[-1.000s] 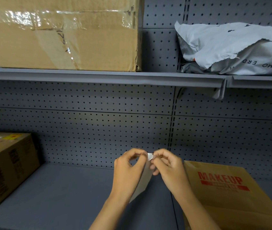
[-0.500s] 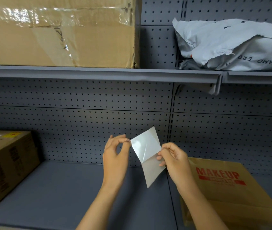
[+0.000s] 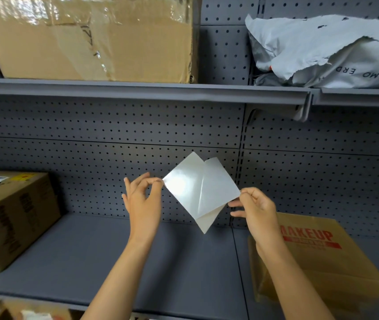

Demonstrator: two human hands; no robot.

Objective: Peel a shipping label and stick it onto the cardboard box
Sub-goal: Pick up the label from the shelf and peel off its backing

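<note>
A white shipping label sheet hangs in the air in front of the pegboard, split into two layers. My left hand [image 3: 143,199] pinches the left corner of the glossy layer [image 3: 184,188]. My right hand [image 3: 256,212] pinches the right corner of the matte layer [image 3: 218,188]. The two layers are parted along most of their length and still meet at the bottom tip. A brown cardboard box printed MAKEUP in red [image 3: 311,257] lies on the grey shelf at the right, just below and behind my right hand.
Another cardboard box [image 3: 15,213] with a white label stands on the shelf [image 3: 172,257] at the left. On the upper shelf [image 3: 137,90] sit a large taped carton [image 3: 91,40] and a torn grey mailer bag [image 3: 322,49].
My hands have risen and moved apart. The label sheet, pinched shut at one corner a second ago, has opened into two layers that spread wider than half a second ago.
</note>
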